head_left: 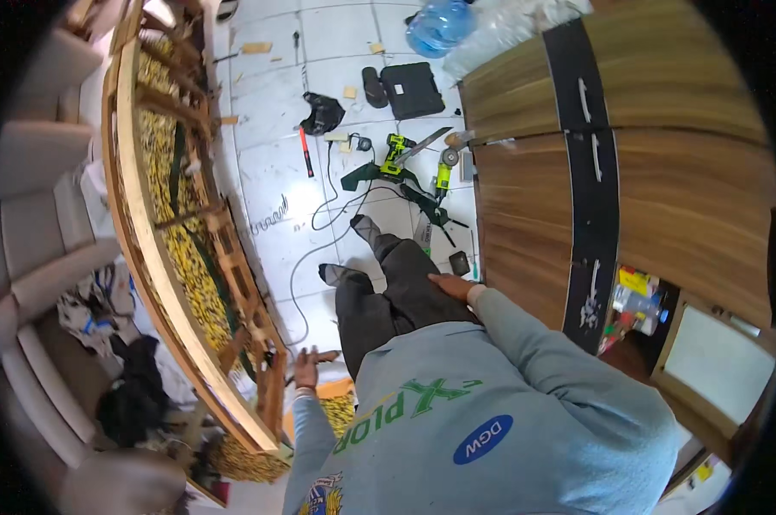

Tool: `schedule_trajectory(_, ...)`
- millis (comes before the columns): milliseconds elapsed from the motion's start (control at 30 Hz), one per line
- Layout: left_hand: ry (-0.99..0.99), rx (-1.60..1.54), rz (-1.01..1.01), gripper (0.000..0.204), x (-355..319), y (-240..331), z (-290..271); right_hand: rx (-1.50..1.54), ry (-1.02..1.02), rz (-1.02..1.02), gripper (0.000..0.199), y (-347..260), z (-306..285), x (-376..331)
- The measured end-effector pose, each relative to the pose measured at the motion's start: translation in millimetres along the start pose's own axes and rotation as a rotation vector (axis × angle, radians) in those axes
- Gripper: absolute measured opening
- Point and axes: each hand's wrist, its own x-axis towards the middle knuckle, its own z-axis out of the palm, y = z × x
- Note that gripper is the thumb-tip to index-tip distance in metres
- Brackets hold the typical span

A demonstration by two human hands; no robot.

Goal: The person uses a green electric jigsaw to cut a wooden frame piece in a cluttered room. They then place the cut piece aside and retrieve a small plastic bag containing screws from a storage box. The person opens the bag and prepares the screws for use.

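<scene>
— Where are your hands now?

— Your right hand (453, 286) lies flat, fingers together, on your own thigh in the dark grey trousers (398, 292). It pinches nothing. Your left hand (309, 365) is open with the fingers spread, palm up, just beside the lower end of the long curved frame of pale wooden slats (233, 283). It holds nothing, and I cannot tell if it touches the wood.

— And where is this frame?

— It stands on the white tiled floor (272, 172) at your left and runs from your left hand up and away from you. Behind its slats you see a fabric with yellow and black pattern (186, 249).

— What else is around the frame?

— To the right of the frame, past your feet in grey socks (364, 227), lies a lime-green cordless drill (395, 153) on the floor, with a hand saw (424, 144) and a lime-green angle grinder (444, 172) near it. A black cable (323, 240) winds from there toward your legs. A hammer with red handle (305, 153) is between the frame and the drill. Further from the frame are a black plastic tool case (412, 88) and a blue water bottle (438, 26). Well apart from the frame, on your right, stands a brown wooden cabinet with a black strip and white handles (594, 172). On the other side of the frame is a beige sofa (36, 223).
</scene>
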Motion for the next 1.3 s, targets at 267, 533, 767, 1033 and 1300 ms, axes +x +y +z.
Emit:
schedule_trajectory(267,0.197,0.054,0.12,0.073,81,51,-90,0.164,0.456,-0.032,0.064,13,3,-24)
schedule_trajectory(533,0.393,-0.333,-0.027,0.058,97,187,-160,0.153,0.348,0.012,0.053,28,-33,29)
schedule_trajectory(767,0.181,0.015,0.099,0.066,166,268,-17,0.031,0.395,-0.061,0.052,3,-176,113)
schedule_trajectory(1033,-0.11,0.188,0.577,0.057,279,477,94,-0.038,0.582,-0.062,0.047,-74,-301,316)
schedule_trajectory(1300,-0.153,0.497,0.923,0.06,530,515,181,-0.397,1.01,-0.098,0.049,-167,-344,545)
